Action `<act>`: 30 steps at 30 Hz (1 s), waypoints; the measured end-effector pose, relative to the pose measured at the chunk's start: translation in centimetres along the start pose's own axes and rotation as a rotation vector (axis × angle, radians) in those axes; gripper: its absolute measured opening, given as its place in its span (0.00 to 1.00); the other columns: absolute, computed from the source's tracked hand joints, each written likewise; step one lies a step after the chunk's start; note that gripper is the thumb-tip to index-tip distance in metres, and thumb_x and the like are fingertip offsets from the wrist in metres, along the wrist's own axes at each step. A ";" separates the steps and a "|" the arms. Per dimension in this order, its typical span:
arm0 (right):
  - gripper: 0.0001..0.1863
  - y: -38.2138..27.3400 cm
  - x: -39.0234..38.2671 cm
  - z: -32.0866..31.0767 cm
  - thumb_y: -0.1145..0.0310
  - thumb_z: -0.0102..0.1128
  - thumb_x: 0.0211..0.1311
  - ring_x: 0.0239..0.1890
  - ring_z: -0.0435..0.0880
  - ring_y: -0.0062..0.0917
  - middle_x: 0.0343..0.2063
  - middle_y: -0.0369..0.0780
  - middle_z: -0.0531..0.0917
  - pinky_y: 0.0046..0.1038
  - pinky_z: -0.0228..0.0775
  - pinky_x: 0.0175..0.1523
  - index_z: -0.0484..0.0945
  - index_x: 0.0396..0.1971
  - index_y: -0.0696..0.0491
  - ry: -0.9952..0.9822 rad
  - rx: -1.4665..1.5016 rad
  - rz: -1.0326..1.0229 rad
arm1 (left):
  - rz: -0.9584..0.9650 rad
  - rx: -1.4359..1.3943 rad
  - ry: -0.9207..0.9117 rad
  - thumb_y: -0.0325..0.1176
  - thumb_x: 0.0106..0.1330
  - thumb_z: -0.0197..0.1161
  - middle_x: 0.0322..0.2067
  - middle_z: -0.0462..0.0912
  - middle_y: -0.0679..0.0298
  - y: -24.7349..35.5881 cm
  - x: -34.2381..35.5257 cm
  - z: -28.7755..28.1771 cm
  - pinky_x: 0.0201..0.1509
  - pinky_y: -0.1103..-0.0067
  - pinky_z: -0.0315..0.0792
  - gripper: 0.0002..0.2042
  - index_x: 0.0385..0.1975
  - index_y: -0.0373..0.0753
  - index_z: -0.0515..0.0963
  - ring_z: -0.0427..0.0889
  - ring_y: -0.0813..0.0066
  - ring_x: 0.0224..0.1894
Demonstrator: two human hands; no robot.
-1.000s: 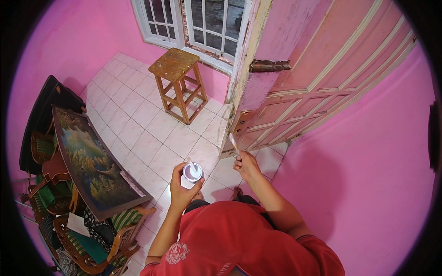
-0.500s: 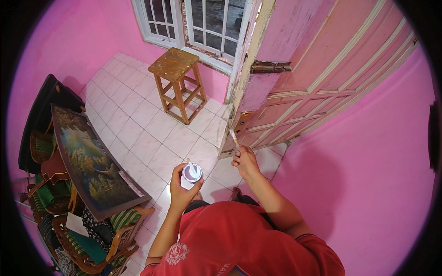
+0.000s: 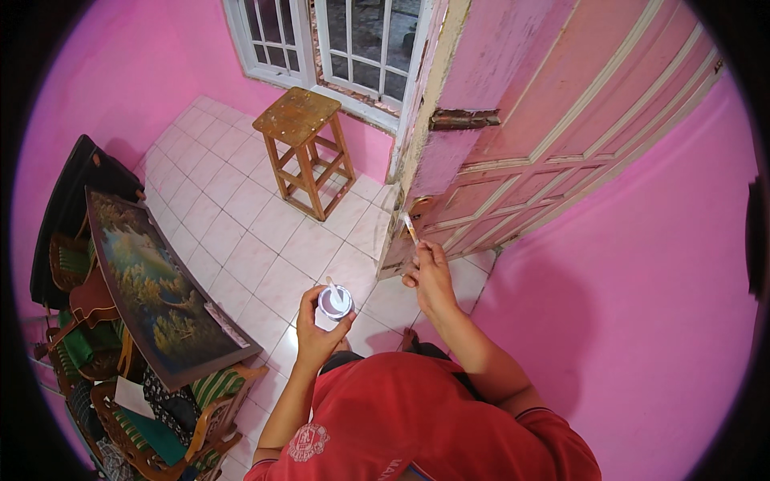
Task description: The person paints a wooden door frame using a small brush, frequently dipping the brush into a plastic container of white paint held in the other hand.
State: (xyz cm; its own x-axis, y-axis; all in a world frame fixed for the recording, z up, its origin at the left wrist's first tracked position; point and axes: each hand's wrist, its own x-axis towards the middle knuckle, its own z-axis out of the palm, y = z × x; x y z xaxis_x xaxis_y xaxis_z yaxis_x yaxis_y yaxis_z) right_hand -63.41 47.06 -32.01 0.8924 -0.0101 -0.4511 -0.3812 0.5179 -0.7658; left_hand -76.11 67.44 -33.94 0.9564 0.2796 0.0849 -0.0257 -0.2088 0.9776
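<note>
My left hand [image 3: 314,330] holds a small white cup of pale paint [image 3: 335,303] with a stick standing in it, just in front of my chest. My right hand [image 3: 429,272] pinches a thin paintbrush [image 3: 410,228] and its tip touches the worn lower edge of the pink panelled door [image 3: 513,160]. The brush points up and to the left, against the peeling door edge below a rusty hinge [image 3: 464,120].
A wooden stool [image 3: 305,148] stands on the white tiled floor [image 3: 241,232] under the white-framed window [image 3: 345,44]. A framed landscape painting [image 3: 152,289] leans on wooden chairs at the left. Pink walls surround the spot.
My right hand has lifted slightly and moved the brush up along the door edge. The cup in my left hand has stayed in place.
</note>
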 end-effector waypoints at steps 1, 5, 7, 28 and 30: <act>0.06 -0.3 -0.2 0.2 0.64 0.53 0.78 0.22 0.60 0.15 0.33 0.34 0.65 0.22 0.58 0.25 0.70 0.48 0.45 0.001 0.001 -0.002 | 0.002 0.003 0.001 0.28 0.54 0.78 0.54 0.75 0.60 0.1 0.0 0.0 0.67 0.71 0.68 0.33 0.58 0.37 0.68 0.76 0.69 0.59; 0.07 -1.7 -1.4 0.9 0.63 0.52 0.78 0.23 0.60 0.14 0.32 0.33 0.65 0.22 0.59 0.25 0.69 0.49 0.46 -0.028 -0.047 -0.060 | -0.001 0.013 0.002 0.28 0.53 0.78 0.54 0.75 0.60 0.2 0.1 0.0 0.67 0.71 0.68 0.33 0.59 0.37 0.68 0.76 0.69 0.59; 0.07 -2.5 -2.0 1.3 0.64 0.52 0.78 0.23 0.60 0.14 0.31 0.32 0.65 0.22 0.59 0.25 0.69 0.50 0.47 -0.042 -0.059 -0.074 | 0.004 0.019 0.000 0.28 0.53 0.78 0.54 0.75 0.60 0.1 0.1 0.0 0.67 0.71 0.68 0.33 0.59 0.37 0.68 0.76 0.69 0.59; 0.10 -5.9 -6.1 -4.1 0.66 0.52 0.77 0.19 0.59 0.12 0.25 0.29 0.65 0.20 0.54 0.22 0.73 0.54 0.47 -0.040 -0.036 -0.095 | -0.024 0.013 -0.009 0.27 0.54 0.78 0.54 0.75 0.60 0.5 -0.2 0.2 0.67 0.72 0.68 0.33 0.59 0.37 0.68 0.76 0.68 0.59; 0.09 -4.8 -4.0 -7.3 0.65 0.53 0.77 0.18 0.59 0.12 0.24 0.29 0.66 0.19 0.53 0.21 0.75 0.51 0.48 0.045 -0.108 -0.083 | -0.019 -0.004 -0.005 0.27 0.54 0.78 0.54 0.75 0.60 0.6 -0.1 0.3 0.67 0.72 0.68 0.33 0.60 0.37 0.68 0.76 0.69 0.59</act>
State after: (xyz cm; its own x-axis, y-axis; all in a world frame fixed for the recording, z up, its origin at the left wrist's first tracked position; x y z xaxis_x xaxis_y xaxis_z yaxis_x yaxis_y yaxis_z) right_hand -66.95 38.42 -29.86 0.9111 -0.0882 -0.4027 -0.3328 0.4190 -0.8448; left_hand -76.16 66.95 -33.42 0.9581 0.2788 0.0651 -0.0084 -0.2000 0.9798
